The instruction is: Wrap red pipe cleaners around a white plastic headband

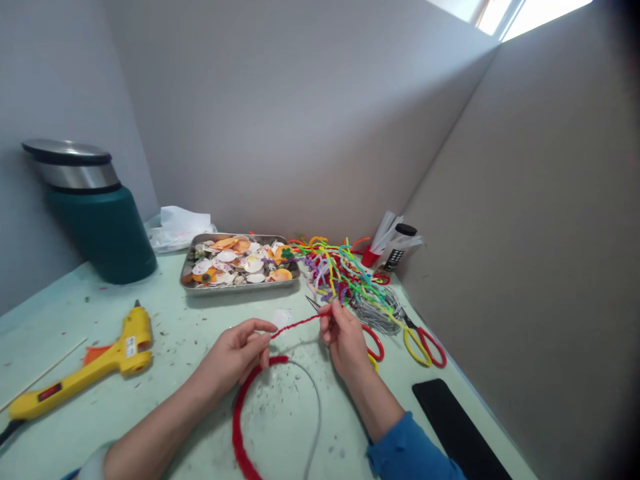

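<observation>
A thin, twisted red pipe cleaner [299,324] is stretched between my two hands above the table. My left hand [239,350] pinches its left end between thumb and fingers. The right end sits in the closed fingertips of my right hand [345,337]. Below them is a grey wire ring [319,408], its left side wrapped in fuzzy red pipe cleaner [237,417]. The lower fingers of my left hand overlap the top of that red wrapping; whether they grip it I cannot tell. Red-and-yellow-handled scissors [375,343] lie partly hidden behind my right hand.
A metal tray [240,289] of shells stands at the back beside a pile of colourful pipe cleaners [340,267]. More scissors [425,343] and a black phone-like slab [457,427] lie right. A yellow glue gun [127,347] and teal bottle [103,227] are left.
</observation>
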`<action>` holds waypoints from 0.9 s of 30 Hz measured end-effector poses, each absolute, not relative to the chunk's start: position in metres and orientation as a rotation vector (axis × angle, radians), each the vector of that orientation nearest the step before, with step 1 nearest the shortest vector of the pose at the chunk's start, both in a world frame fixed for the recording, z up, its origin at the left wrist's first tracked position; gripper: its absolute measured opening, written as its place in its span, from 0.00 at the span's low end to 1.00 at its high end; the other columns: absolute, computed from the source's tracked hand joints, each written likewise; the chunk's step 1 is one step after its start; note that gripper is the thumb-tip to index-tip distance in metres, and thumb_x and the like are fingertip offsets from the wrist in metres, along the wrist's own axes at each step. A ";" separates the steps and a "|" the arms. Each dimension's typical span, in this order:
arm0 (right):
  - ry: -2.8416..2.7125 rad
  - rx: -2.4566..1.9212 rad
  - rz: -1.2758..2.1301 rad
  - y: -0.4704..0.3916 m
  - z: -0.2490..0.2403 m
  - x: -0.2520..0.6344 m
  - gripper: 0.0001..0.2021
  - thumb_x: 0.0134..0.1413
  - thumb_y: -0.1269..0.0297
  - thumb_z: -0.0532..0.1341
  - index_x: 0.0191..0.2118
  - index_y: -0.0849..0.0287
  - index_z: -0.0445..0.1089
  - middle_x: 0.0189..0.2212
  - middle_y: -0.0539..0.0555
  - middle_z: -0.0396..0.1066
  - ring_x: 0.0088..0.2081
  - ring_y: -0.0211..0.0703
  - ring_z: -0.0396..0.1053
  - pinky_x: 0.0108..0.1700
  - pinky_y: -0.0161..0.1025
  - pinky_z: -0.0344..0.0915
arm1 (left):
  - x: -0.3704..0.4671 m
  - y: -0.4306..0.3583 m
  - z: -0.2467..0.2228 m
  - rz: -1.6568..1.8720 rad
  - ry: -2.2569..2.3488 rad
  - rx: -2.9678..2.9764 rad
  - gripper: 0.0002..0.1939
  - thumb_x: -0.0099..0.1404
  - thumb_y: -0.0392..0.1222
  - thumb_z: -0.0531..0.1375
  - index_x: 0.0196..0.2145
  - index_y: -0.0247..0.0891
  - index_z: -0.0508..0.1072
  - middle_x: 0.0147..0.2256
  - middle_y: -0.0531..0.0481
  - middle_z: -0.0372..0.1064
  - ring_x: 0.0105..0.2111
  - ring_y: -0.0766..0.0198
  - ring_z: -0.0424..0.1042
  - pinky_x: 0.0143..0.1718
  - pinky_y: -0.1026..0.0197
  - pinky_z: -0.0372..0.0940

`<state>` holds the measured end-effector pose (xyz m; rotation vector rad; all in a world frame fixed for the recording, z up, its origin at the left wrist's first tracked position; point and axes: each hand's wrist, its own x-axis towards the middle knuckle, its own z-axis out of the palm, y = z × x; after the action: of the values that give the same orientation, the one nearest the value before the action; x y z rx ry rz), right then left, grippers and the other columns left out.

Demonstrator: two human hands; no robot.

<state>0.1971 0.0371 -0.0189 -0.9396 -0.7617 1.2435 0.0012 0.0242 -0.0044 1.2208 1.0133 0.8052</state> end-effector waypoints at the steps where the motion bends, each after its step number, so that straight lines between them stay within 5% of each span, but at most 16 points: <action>1: -0.765 -0.925 1.270 0.036 -0.018 0.197 0.17 0.48 0.50 0.62 0.26 0.62 0.67 0.13 0.45 0.60 0.13 0.28 0.51 0.17 0.28 0.46 | 0.002 0.026 -0.005 0.794 1.065 1.267 0.20 0.61 0.53 0.54 0.40 0.33 0.68 0.16 0.56 0.64 0.11 0.75 0.49 0.14 0.69 0.42; 9: -1.279 -0.976 1.637 0.014 -0.014 0.179 0.21 0.55 0.49 0.57 0.24 0.64 0.69 0.09 0.42 0.54 0.12 0.27 0.45 0.16 0.29 0.41 | 0.005 0.017 0.003 0.864 1.098 1.388 0.19 0.58 0.54 0.58 0.38 0.35 0.73 0.19 0.56 0.63 0.15 0.73 0.52 0.16 0.67 0.48; 20: -1.630 -1.124 1.489 0.005 -0.015 0.166 0.22 0.57 0.52 0.54 0.20 0.63 0.68 0.11 0.43 0.51 0.14 0.29 0.47 0.18 0.30 0.43 | 0.003 0.017 -0.002 0.902 0.980 1.556 0.10 0.58 0.45 0.59 0.30 0.34 0.72 0.27 0.51 0.69 0.28 0.65 0.66 0.31 0.65 0.61; 27: -1.638 -1.135 1.430 0.005 -0.023 0.163 0.19 0.58 0.55 0.54 0.22 0.62 0.67 0.14 0.45 0.59 0.17 0.30 0.54 0.20 0.28 0.50 | 0.007 0.016 -0.007 0.951 1.025 1.581 0.10 0.60 0.44 0.56 0.28 0.35 0.69 0.23 0.52 0.67 0.25 0.66 0.65 0.28 0.65 0.60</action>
<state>0.1628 0.0048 -0.0233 -1.1346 -1.6380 1.4296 0.0071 0.0161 -0.0072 1.5814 1.0253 0.9511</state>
